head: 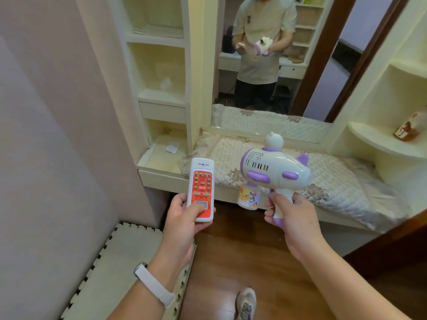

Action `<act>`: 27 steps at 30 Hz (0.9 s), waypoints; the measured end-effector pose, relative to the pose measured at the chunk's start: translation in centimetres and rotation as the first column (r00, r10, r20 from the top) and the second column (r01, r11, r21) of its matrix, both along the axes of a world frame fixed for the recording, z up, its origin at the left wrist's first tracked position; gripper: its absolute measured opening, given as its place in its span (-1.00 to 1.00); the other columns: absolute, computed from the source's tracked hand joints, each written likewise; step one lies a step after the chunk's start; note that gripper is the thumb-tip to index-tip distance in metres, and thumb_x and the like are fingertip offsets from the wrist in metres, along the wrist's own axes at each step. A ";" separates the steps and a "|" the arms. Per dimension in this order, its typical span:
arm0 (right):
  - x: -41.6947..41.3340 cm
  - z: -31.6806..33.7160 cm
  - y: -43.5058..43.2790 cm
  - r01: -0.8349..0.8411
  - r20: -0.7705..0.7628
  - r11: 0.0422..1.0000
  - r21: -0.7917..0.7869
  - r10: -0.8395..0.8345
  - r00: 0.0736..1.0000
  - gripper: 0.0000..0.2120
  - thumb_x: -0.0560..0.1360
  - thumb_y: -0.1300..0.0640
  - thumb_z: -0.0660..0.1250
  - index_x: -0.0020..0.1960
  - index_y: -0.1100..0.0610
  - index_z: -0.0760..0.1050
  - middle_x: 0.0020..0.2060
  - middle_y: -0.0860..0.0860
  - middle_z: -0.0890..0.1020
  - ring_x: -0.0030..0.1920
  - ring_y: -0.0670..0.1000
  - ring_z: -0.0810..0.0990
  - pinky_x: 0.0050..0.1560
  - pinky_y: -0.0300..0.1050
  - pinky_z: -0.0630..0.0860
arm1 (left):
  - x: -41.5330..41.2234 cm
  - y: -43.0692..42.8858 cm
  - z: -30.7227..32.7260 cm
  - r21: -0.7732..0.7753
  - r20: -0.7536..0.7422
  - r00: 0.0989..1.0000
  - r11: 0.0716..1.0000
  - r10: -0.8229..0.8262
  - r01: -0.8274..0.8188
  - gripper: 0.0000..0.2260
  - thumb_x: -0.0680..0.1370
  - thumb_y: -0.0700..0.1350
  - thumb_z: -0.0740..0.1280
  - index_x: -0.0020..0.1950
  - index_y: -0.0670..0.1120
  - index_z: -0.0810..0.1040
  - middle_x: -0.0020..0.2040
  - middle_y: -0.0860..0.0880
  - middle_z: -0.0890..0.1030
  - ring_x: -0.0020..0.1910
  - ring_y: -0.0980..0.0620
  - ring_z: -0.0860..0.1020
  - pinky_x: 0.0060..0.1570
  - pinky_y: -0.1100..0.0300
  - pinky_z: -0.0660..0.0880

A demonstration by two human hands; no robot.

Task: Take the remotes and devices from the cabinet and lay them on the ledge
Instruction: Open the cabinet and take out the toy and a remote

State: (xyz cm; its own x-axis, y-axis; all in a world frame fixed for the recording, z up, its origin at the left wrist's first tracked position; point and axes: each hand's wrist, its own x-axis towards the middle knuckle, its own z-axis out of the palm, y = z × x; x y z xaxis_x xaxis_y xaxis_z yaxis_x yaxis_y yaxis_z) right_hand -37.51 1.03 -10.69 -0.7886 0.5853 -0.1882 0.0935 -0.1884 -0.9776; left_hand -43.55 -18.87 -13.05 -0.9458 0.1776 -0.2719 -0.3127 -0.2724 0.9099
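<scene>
My left hand (182,215) grips a white remote with a red button panel (201,188), held upright with the thumb on its small screen. My right hand (291,215) is closed around the handle of a white and purple toy bubble gun (272,167), which has a small bear figure on top and a printed bottle hanging under its barrel. Both are held in the air just in front of the ledge (335,181), which is covered with a quilted cream cloth below a mirror. Neither object touches the ledge.
Cream shelves (161,98) stand left of the mirror (277,65), with scraps of paper in the lower compartments. On the right, curved shelves hold a brownish bottle (407,128). A foam mat (120,262) lies at lower left on the wooden floor. My shoe (246,303) shows below.
</scene>
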 end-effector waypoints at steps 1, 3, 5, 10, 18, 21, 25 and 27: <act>-0.9 -0.4 0.6 0.003 0.006 1.000 -0.004 -0.003 1.000 -0.96 0.49 0.27 0.33 -0.08 0.18 0.55 -0.35 0.08 0.58 -0.37 0.05 0.48 -0.27 -0.05 0.53 | -0.9 0.6 -0.3 -0.009 0.005 1.000 1.000 -0.005 0.006 -0.81 0.57 -0.29 0.27 0.14 -0.07 0.46 -0.03 -0.09 0.67 -0.05 -0.06 0.69 -0.20 0.11 0.60; -2.8 -1.1 1.7 -0.009 0.020 1.000 -0.014 0.009 1.000 -0.97 0.47 0.26 0.34 -0.13 0.17 0.55 -0.35 0.07 0.57 -0.35 0.06 0.47 -0.25 -0.05 0.53 | -3.0 1.8 -1.0 -0.027 0.016 1.000 1.000 -0.012 0.012 -0.80 0.57 -0.29 0.26 0.16 -0.10 0.47 0.02 -0.15 0.65 -0.02 -0.09 0.68 -0.23 0.12 0.58; -4.9 -1.8 3.2 -0.031 0.038 0.999 -0.029 0.032 0.999 -0.96 0.45 0.25 0.34 -0.17 0.18 0.54 -0.35 0.08 0.55 -0.33 0.04 0.47 -0.24 -0.05 0.53 | -5.2 3.2 -1.5 -0.040 0.032 0.999 0.999 -0.012 0.013 -0.81 0.57 -0.29 0.24 0.16 -0.11 0.49 0.03 -0.18 0.65 -0.01 -0.10 0.67 -0.22 0.11 0.56; -11.1 -2.5 8.5 -0.036 0.086 0.996 -0.085 0.043 0.995 -0.93 0.51 0.22 0.35 -0.03 0.21 0.57 -0.31 0.09 0.61 -0.35 0.00 0.51 -0.23 -0.07 0.53 | -11.2 8.1 -1.6 -0.044 0.084 0.996 0.999 0.033 -0.029 -0.80 0.58 -0.29 0.23 0.14 -0.10 0.53 0.04 -0.17 0.65 0.05 -0.14 0.62 -0.21 0.10 0.57; -20.4 -3.0 18.4 -0.081 0.058 0.989 -0.120 0.088 0.994 -0.96 0.51 0.27 0.34 -0.07 0.25 0.54 -0.32 0.14 0.61 -0.39 0.05 0.48 -0.31 -0.07 0.55 | -19.8 16.9 -0.4 -0.067 0.043 0.995 0.993 0.095 -0.092 -0.80 0.57 -0.29 0.25 0.15 -0.11 0.50 0.01 -0.14 0.66 -0.03 -0.10 0.67 -0.29 0.17 0.56; -23.0 -4.1 20.2 -0.092 0.065 0.983 -0.156 0.103 0.993 -0.96 0.51 0.26 0.33 -0.06 0.24 0.53 -0.31 0.13 0.61 -0.40 0.04 0.49 -0.29 -0.06 0.54 | -21.8 18.4 -1.0 -0.108 0.057 0.992 0.989 0.109 -0.102 -0.78 0.57 -0.28 0.26 0.20 -0.12 0.49 0.07 -0.16 0.65 -0.03 -0.08 0.68 -0.27 0.18 0.56; -25.8 -6.1 21.8 -0.123 0.082 0.965 -0.233 0.146 0.986 -0.95 0.50 0.27 0.34 -0.05 0.24 0.54 -0.31 0.14 0.60 -0.40 0.04 0.48 -0.30 -0.07 0.51 | -25.3 19.6 -2.1 -0.152 0.070 0.990 0.982 0.124 -0.112 -0.75 0.57 -0.29 0.24 0.23 -0.15 0.48 0.08 -0.18 0.64 -0.04 -0.06 0.69 -0.17 0.11 0.58; -27.5 -7.3 22.4 -0.127 0.092 0.957 -0.262 0.156 0.983 -0.96 0.50 0.28 0.34 -0.05 0.24 0.54 -0.31 0.14 0.59 -0.42 0.04 0.47 -0.32 -0.08 0.50 | -27.4 20.0 -3.2 -0.182 0.086 0.988 0.977 0.132 -0.115 -0.75 0.57 -0.28 0.25 0.24 -0.16 0.48 0.07 -0.17 0.65 -0.01 -0.08 0.68 -0.09 0.06 0.59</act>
